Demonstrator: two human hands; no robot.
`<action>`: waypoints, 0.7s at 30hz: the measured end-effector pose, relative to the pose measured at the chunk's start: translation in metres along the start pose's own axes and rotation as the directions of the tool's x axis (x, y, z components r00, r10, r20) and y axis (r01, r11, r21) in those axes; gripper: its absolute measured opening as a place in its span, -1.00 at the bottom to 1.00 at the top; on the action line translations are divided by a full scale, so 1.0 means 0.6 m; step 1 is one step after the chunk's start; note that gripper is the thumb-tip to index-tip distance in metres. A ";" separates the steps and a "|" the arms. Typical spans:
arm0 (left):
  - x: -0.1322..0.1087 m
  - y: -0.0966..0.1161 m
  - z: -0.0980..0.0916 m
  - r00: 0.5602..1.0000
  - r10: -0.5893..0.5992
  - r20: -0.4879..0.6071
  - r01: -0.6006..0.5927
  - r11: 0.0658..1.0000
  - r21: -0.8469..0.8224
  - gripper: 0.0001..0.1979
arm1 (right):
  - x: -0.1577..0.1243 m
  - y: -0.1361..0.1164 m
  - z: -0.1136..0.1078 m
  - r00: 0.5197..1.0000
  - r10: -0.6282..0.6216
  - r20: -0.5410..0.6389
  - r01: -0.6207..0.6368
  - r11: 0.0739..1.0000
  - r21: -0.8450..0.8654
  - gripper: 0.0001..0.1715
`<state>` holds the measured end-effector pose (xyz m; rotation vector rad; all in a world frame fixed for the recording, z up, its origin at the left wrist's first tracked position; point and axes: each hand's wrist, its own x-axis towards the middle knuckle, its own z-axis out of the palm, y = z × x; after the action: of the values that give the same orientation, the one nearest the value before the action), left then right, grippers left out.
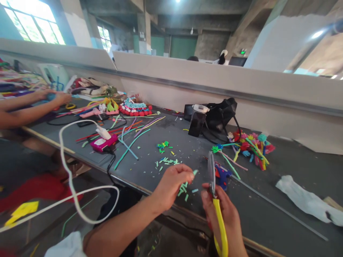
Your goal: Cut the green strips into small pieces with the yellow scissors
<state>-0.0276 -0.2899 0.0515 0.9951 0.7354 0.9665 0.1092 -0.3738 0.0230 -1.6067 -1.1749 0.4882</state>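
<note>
My left hand (174, 184) is closed in a pinch on a short light-green piece of pipe cleaner (195, 172), just above the table's front edge. In my right hand (225, 214) is a pair of pliers (220, 221) with yellow handles, its metal jaws pointing up. Whether the jaws cut or only grip cannot be made out. Cut light-green pieces (183, 189) lie under my left hand, with another scatter of pieces (168, 161) farther back. A blue glue gun (222, 175) rests on the table behind my right hand.
Pipe-cleaner flowers (252, 148) lie at the right, near a black bag (223, 114) and a dark bottle (197, 123). At left are a pink power adapter (103, 142) with a white cable and long pipe cleaners (131, 148). Another person's hands (57, 98) work at far left.
</note>
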 end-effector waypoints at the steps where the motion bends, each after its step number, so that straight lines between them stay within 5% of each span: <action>1: 0.005 0.000 -0.003 1.000 -0.007 -0.026 0.003 0.988 -0.153 -0.94 | -0.001 0.005 0.000 0.997 -0.074 0.018 0.075 0.995 -0.066 -0.59; 6: 0.015 -0.005 -0.003 0.996 -0.002 -0.090 -0.044 0.864 -0.501 -0.92 | -0.010 0.023 0.008 0.967 -0.229 0.116 0.250 0.939 -0.235 -0.62; 21: -0.002 -0.007 0.014 0.994 -0.018 -0.107 -0.048 0.809 -0.586 -0.91 | -0.019 0.032 0.024 0.943 -0.288 0.166 0.332 0.847 -0.415 -0.57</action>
<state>-0.0198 -0.2945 0.0509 0.4010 0.4619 1.1738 0.1015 -0.3761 -0.0023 -1.7310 -1.6766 0.0889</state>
